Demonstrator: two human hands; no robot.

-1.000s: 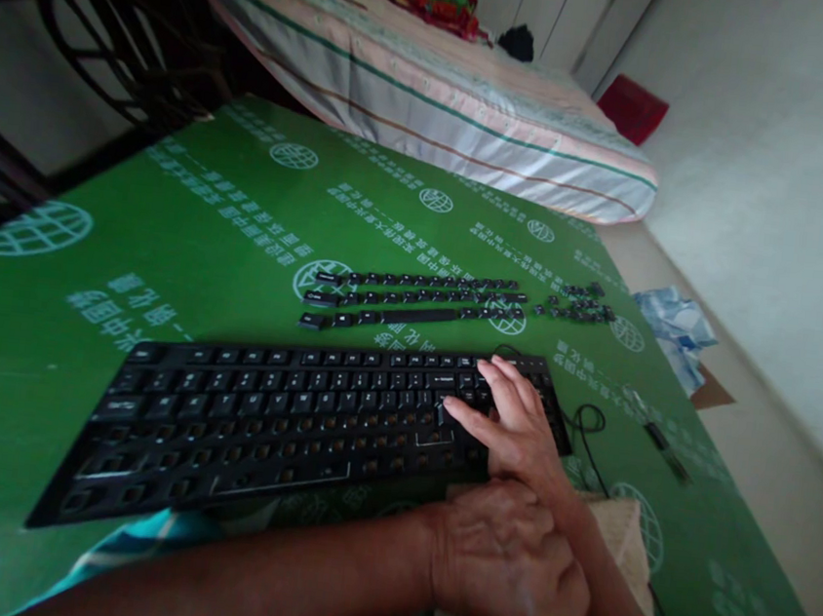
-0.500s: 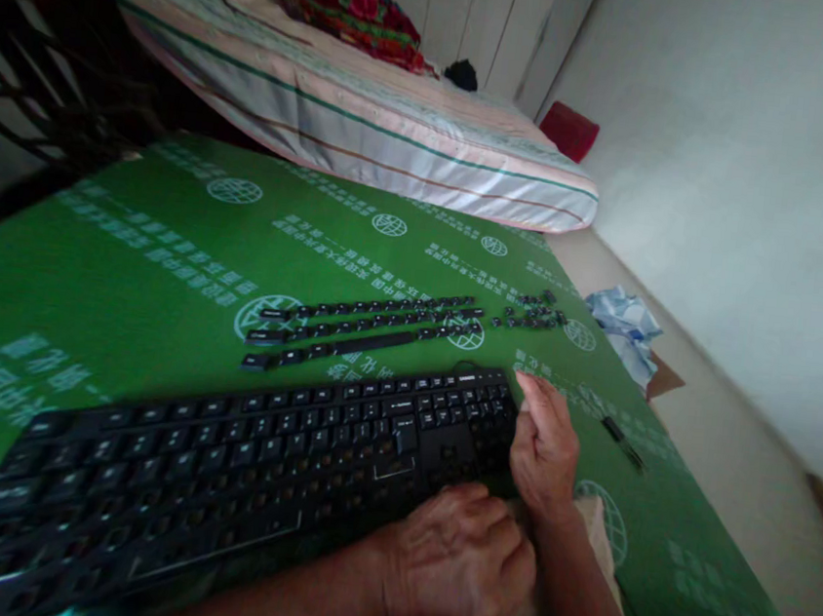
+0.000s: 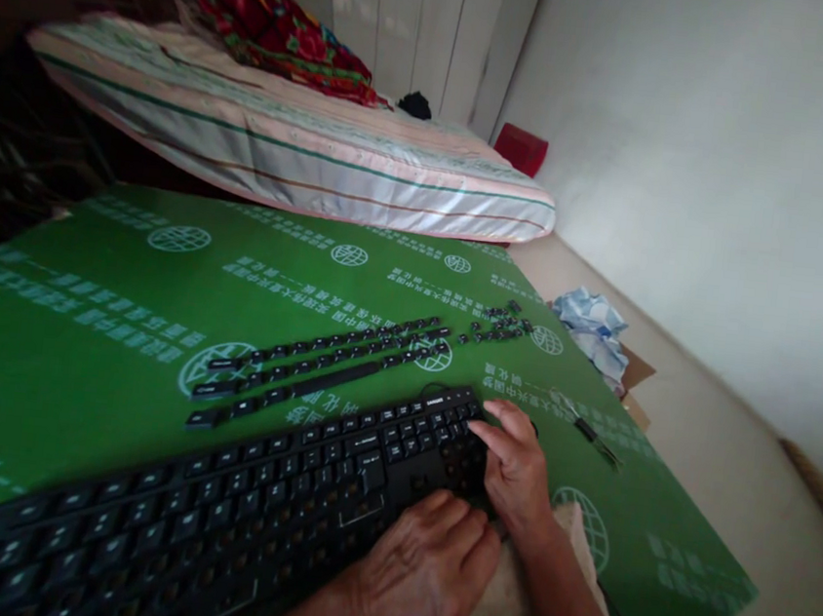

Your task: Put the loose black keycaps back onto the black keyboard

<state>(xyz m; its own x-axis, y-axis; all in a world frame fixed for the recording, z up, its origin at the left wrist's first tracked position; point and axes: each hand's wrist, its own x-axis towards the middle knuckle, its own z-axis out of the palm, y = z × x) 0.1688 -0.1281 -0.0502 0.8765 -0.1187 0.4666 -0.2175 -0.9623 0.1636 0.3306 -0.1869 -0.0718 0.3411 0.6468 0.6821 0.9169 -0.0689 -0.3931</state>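
A black keyboard lies slanted across the front, with keycaps gone from many lower positions and bare sockets showing. My left hand is closed, its fingers curled downward by the keyboard's near edge; what they hold, if anything, is hidden. At the right end, my right hand has thumb and forefinger apart over the number pad. I cannot see anything between those fingertips. Behind the keyboard, removed keycaps lie in long rows, with the space bar among them. A smaller group of keycaps sits farther right.
The green printed board carries all this. A small dark-handled tool with wires rests to the right. Beyond are a striped mattress, a crumpled blue-and-white bag and a white wall. Beige cloth shows under my right wrist.
The view has shifted, so the keyboard and keycap rows appear farther left and lower. My right thumb and forefinger have spread apart at the number pad. My left hand stays closed.
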